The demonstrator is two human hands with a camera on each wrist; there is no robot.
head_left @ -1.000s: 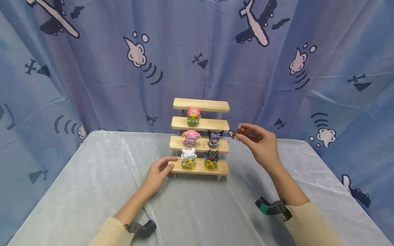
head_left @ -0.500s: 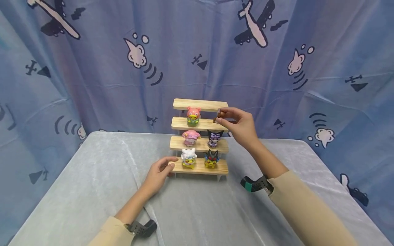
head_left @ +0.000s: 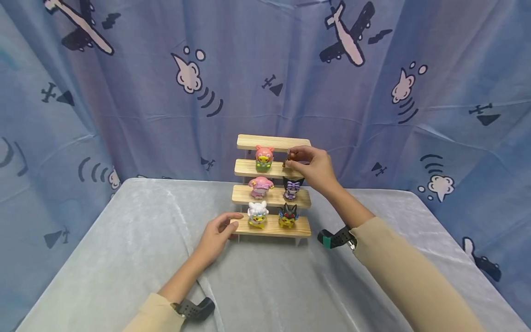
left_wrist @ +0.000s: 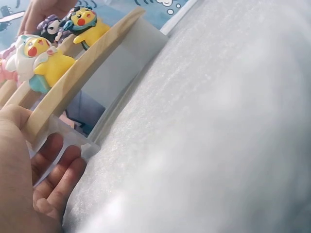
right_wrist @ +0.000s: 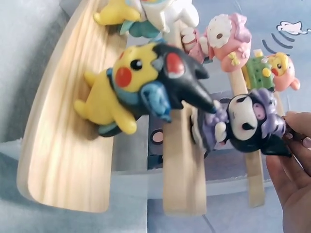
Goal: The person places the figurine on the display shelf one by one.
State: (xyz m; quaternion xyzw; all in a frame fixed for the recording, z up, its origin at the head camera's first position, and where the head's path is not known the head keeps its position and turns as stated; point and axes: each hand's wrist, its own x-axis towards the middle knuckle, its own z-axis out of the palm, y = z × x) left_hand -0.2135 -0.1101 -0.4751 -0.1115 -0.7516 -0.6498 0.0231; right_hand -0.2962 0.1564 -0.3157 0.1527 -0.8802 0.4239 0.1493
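Note:
A four-tier display stand with wooden shelves [head_left: 269, 227] stands on the table. My left hand [head_left: 215, 235] grips the left end of its lowest shelf; in the left wrist view the thumb lies on the wood and the fingers are beneath, by the clear side support [left_wrist: 73, 136]. Between thumb and fingers, my right hand [head_left: 317, 168] pinches a small brown figurine [head_left: 291, 156] at the right part of the second shelf from the top. Most of that figurine is hidden by the fingers; whether it touches the shelf I cannot tell. A pink-headed figurine [head_left: 264, 159] stands left of it.
A pink figurine [head_left: 261, 188] and a black-and-purple one [head_left: 291, 189] stand on the third shelf. The lowest shelf bears a white-hooded yellow figurine [head_left: 257, 215] and a black-hooded yellow one [right_wrist: 131, 87]. A patterned blue curtain [head_left: 232, 55] hangs behind the table.
My right hand has carried the brown figurine leftward, from beside the stand to the second shelf from the top. The left hand keeps its grip on the stand.

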